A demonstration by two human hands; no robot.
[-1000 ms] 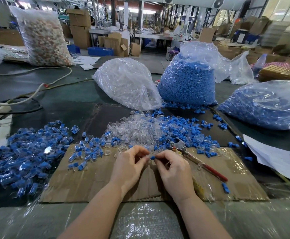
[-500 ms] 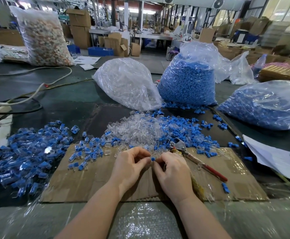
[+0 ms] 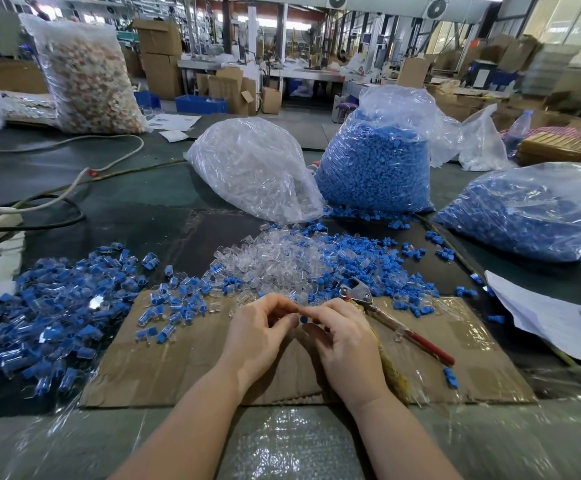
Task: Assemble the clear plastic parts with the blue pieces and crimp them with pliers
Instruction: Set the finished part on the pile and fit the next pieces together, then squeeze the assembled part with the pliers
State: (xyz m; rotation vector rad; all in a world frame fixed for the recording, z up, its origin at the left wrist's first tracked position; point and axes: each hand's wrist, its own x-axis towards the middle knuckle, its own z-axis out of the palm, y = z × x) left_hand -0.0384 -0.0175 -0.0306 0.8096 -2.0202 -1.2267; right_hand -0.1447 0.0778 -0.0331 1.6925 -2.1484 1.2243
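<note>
My left hand [image 3: 259, 332] and my right hand [image 3: 342, 336] meet fingertip to fingertip over the cardboard sheet [image 3: 164, 372]. Between them sits a small blue piece [image 3: 303, 319], pinched by my right fingers. My left fingers pinch a clear plastic part, mostly hidden by the fingers. Just beyond lies a heap of loose clear parts [image 3: 275, 261] mixed with loose blue pieces [image 3: 368, 268]. Red-handled pliers [image 3: 396, 320] lie on the cardboard to the right of my right hand. Finished blue-and-clear assemblies [image 3: 53, 313] are piled at the left.
A bag of clear parts [image 3: 254, 168] and two bags of blue pieces [image 3: 375, 161] [image 3: 531, 216] stand behind the heap. White paper [image 3: 552, 317] lies at the right. Cables [image 3: 57, 199] cross the table at the left. A big bag of mixed bits [image 3: 88, 74] stands far left.
My two hands have drawn closer, bringing the blue piece against the clear part. The pliers and heaps have not moved.
</note>
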